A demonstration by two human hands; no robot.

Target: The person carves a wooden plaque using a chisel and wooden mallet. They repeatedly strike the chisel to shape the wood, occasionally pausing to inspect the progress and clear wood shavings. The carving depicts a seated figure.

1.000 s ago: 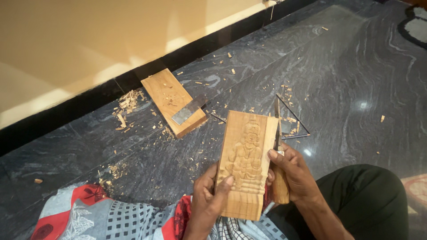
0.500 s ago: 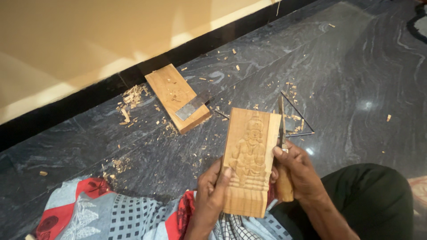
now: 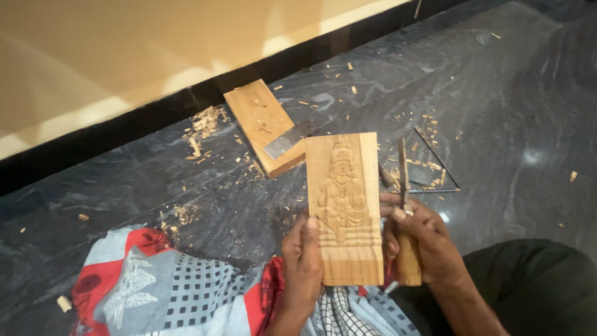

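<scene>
Your forearms ran out of the bottom edge, and your lap showed only as patterned cloth (image 3: 155,286) on the left and dark trousers (image 3: 535,292) on the right. The chisel (image 3: 404,205) was partly hidden: your right hand (image 3: 423,239) closed around its pale wooden handle, and only the thin metal shaft stood clear above the fingers; its tip was too fine to make out. Behind it a thin triangular metal frame (image 3: 435,168) lay on the floor, its near corner covered by your hand. The carved wooden panel (image 3: 344,205) stood upright in front of you, between both hands, above your lap. It was a light, rectangular board with a seated figure in relief, a tall headdress at the top, stepped bands below, and a plain uncarved strip at the base. Your left hand (image 3: 305,261) gripped its lower left edge, thumb lying on the face, fingers wrapped behind. Farther off, a second plain board (image 3: 264,124) lay on the dark stone floor (image 3: 510,93) with a flat metal blade (image 3: 283,144) resting on its near end, and wood chips (image 3: 202,127) scattered beside it near the wall. Compared with a second before, you had raised the panel and turned it straighter, so the relief faced the camera more squarely; both grips stayed as they were.
</scene>
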